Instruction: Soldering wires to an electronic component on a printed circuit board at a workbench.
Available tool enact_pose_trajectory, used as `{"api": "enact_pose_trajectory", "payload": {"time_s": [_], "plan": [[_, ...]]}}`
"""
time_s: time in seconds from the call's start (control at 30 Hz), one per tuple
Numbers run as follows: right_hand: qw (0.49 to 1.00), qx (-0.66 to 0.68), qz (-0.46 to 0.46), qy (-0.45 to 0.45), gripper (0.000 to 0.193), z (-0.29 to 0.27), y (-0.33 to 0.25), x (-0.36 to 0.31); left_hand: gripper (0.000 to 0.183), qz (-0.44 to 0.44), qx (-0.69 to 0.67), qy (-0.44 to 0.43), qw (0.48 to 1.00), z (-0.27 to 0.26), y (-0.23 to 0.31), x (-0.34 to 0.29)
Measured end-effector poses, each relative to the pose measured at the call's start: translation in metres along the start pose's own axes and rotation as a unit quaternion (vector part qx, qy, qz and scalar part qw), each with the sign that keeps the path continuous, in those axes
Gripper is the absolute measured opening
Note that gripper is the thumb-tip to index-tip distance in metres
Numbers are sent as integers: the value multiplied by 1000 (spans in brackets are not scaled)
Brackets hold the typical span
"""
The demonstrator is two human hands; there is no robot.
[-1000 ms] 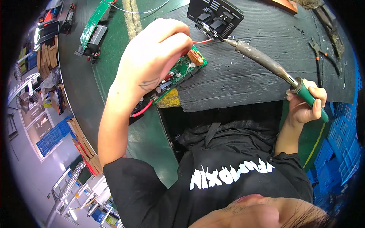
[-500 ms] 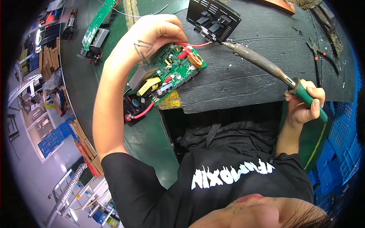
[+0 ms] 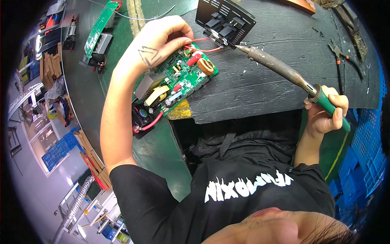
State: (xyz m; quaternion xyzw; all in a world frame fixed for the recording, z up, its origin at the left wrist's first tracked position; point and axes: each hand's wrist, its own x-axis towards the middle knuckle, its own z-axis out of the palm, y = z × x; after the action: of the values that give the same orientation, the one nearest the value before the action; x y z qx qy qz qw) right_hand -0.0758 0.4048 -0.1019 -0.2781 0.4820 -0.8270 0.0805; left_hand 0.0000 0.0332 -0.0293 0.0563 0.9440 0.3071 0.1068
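My left hand [image 3: 160, 42] pinches a red wire [image 3: 203, 44] that runs from a green circuit board [image 3: 178, 81] to a black socket panel [image 3: 224, 21]. The board lies tilted on the edge of a dark mat [image 3: 276, 77], with a copper coil and a small black fan on it. My right hand [image 3: 325, 114] grips the green handle of a soldering iron [image 3: 284, 71]. The iron's tip rests at the lower right corner of the black panel, where the red wire ends.
Another long green board [image 3: 97, 28] with a black part lies on the green bench at the upper left. Pliers with red handles [image 3: 339, 57] lie on the mat at the right. Blue crates [image 3: 365, 154] stand at the right edge. Cardboard pieces are stacked on the far left.
My left hand has lifted off the board and moved up, now pinching the red wire near the panel. The board is uncovered. The iron tip stays at the panel's corner.
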Motion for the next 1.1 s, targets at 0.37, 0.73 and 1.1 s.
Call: {"api": "enact_pose_trajectory", "payload": {"time_s": [0.37, 0.73, 1.1], "plan": [[1000, 2, -4, 7, 35, 0, 0, 0, 15, -153, 39, 128, 979, 17, 6, -5], [1000, 21, -1, 12, 35, -1, 1, 0, 23, -110, -181, 122, 970, 8, 12, -15], [998, 24, 1, 62, 36, -4, 0, -1, 34, -306, -301, 8, 903, -18, 48, 40]]}}
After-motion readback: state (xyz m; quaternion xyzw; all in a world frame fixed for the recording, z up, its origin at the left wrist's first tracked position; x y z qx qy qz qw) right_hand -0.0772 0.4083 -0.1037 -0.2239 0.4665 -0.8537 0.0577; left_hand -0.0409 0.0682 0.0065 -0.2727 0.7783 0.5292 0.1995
